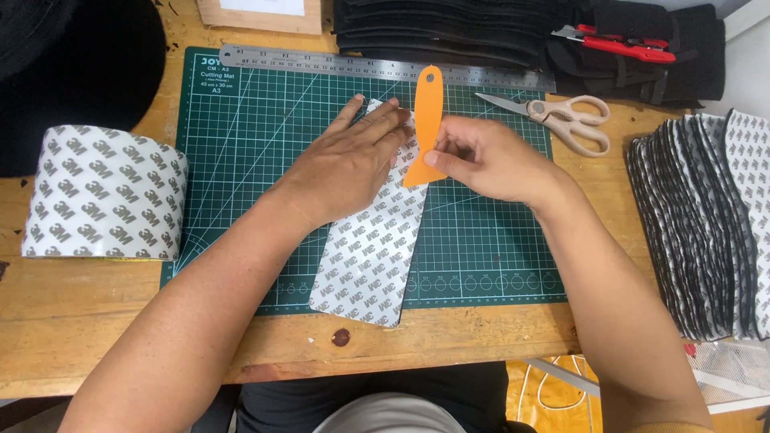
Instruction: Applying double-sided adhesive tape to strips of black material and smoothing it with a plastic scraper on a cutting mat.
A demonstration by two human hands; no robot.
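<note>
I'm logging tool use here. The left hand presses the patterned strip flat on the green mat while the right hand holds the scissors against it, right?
Not quite. In the head view the right hand holds an orange scraper, not the scissors, which lie untouched on the green mat. The left hand does press the patterned strip.

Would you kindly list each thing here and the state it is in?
Left hand: pressed flat on the strip.
Right hand: gripping the orange scraper.
Orange scraper: held upright against the strip.
Backed strip: lying flat across the mat.
Scissors: closed, lying flat.
Tape roll: wound, on its side.
Cut pieces: stacked.
</note>
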